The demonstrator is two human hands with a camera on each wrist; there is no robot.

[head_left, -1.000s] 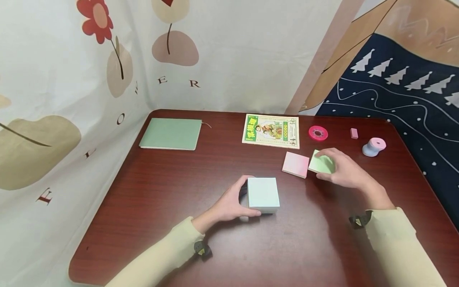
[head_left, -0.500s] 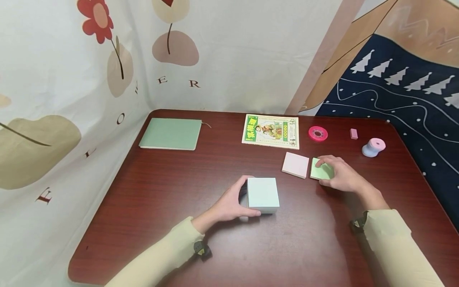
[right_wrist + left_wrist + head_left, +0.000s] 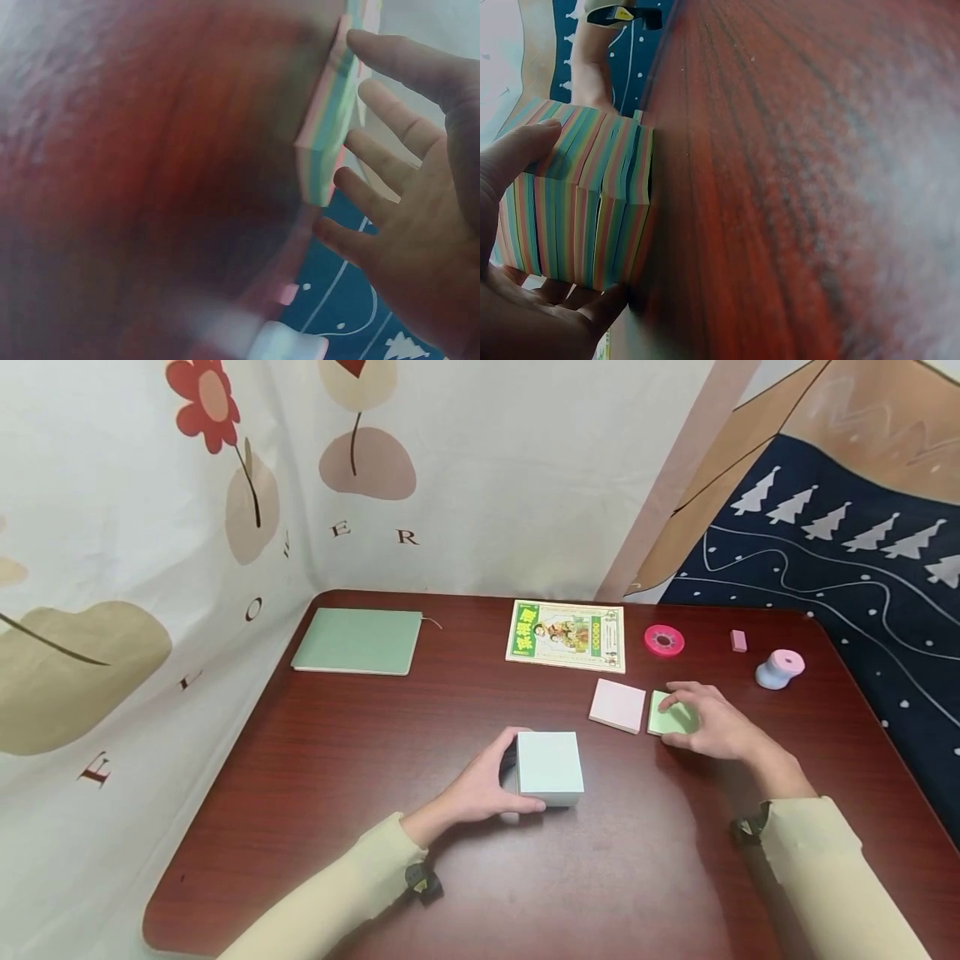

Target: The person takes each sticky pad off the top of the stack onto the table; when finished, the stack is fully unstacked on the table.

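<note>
In the head view my left hand (image 3: 480, 783) grips a thick square block of sticky notes (image 3: 550, 762), thumb at its near side and fingers round the far side. The left wrist view shows this block's striped pastel edges (image 3: 570, 217). Further right, my right hand (image 3: 718, 727) is over a thin green-topped sticky note pad (image 3: 670, 720), its fingers spread and relaxed at the pad's edges. Striped layers of that pad (image 3: 322, 142) show in the right wrist view, the thumb tip right at its edge. A pale pink-topped pad (image 3: 617, 704) lies just left of it.
Along the back of the brown table (image 3: 337, 843) lie a green notebook (image 3: 358, 641), an illustrated yellow-green booklet (image 3: 566, 636), a pink ring-shaped roll (image 3: 663, 641) and a small pink block (image 3: 738, 641). A pink-and-blue spool-shaped object (image 3: 780, 669) stands at the right.
The green-topped pad has shifted slightly nearer and straightened beside the pink one, and my right fingers have loosened around it. My left hand and its block have stayed still.
</note>
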